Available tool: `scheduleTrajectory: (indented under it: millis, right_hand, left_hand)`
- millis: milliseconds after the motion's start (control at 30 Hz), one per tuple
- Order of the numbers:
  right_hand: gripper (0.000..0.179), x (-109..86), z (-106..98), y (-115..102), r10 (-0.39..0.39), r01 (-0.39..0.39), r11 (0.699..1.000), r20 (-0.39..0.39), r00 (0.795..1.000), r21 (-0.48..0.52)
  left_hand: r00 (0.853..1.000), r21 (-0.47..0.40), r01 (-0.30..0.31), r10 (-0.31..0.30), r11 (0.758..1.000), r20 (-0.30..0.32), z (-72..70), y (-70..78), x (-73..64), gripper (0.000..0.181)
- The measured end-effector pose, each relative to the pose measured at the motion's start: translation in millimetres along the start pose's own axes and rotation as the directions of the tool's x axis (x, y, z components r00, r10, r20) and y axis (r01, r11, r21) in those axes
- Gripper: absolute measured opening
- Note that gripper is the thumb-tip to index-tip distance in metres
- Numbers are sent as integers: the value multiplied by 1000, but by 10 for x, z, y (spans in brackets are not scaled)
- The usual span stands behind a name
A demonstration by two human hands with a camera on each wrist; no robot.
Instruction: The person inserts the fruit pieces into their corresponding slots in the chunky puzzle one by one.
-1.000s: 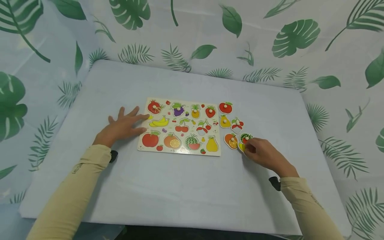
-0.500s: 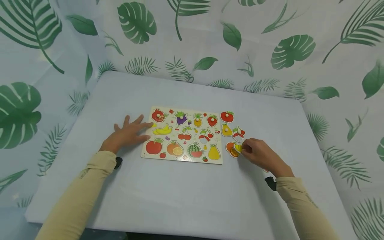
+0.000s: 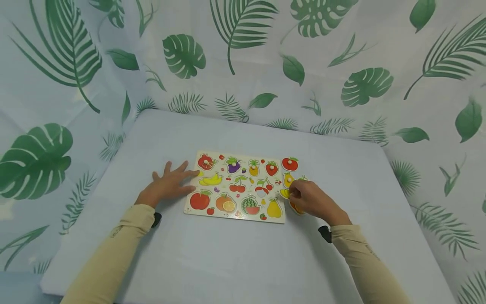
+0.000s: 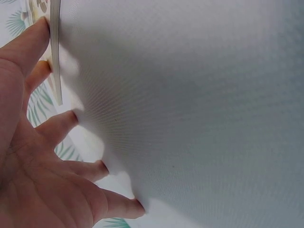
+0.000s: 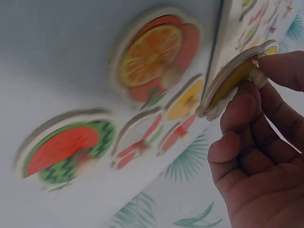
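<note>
My right hand (image 3: 313, 200) pinches the small knob of a wooden banana puzzle piece (image 3: 284, 193) between thumb and fingers. In the right wrist view the banana piece (image 5: 235, 78) tilts in the air near the board's right edge. The fruit puzzle board (image 3: 224, 214) lies flat; its printed bananas (image 3: 210, 180) are at the left of the middle row. Knobbed pomegranate, grape, pineapple and strawberry pieces fill its top row. At the left edge my left hand (image 3: 168, 183) lies with fingers spread, thumb and index finger (image 4: 40, 71) touching the board.
Right of the board lie apple (image 3: 290, 164), pear (image 3: 288, 179) and orange (image 3: 296, 207) pieces. A cherry piece (image 3: 303, 178) is partly behind my right hand. The watermelon piece (image 5: 71, 147) shows only in the right wrist view. Leaf-print cloth (image 3: 265, 63) hangs behind the white table.
My right hand has lifted the banana piece from beside the watermelon piece and carried it left, over the orange piece, to the board's right edge. The left hand stays. The head view has tilted up.
</note>
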State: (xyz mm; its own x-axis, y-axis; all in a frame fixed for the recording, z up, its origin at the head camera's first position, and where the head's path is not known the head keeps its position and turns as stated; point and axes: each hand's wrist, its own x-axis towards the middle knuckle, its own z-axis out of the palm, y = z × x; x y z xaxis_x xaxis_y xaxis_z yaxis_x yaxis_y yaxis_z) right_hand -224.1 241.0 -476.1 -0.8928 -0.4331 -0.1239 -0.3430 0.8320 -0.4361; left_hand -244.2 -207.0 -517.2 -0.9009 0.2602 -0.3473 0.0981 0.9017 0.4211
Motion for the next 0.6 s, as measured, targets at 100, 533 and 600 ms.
scheduleTrajectory:
  millis: [100,533,600]
  right_hand:
    - [11,120,57,-114,-47,47,999,-12,999,-3]
    - [5,545,230,-568,-169,169,986,-7,986,4]
    - [5,606,233,-630,-181,181,984,-7,983,-4]
  left_hand:
    - [1000,1,3,-3,1000,-9,-9,-20,-24,68]
    - [999,-11,-19,19,1000,-29,59,-25,-64,66]
    - [999,-8,-27,27,1000,-38,48,-17,-59,66]
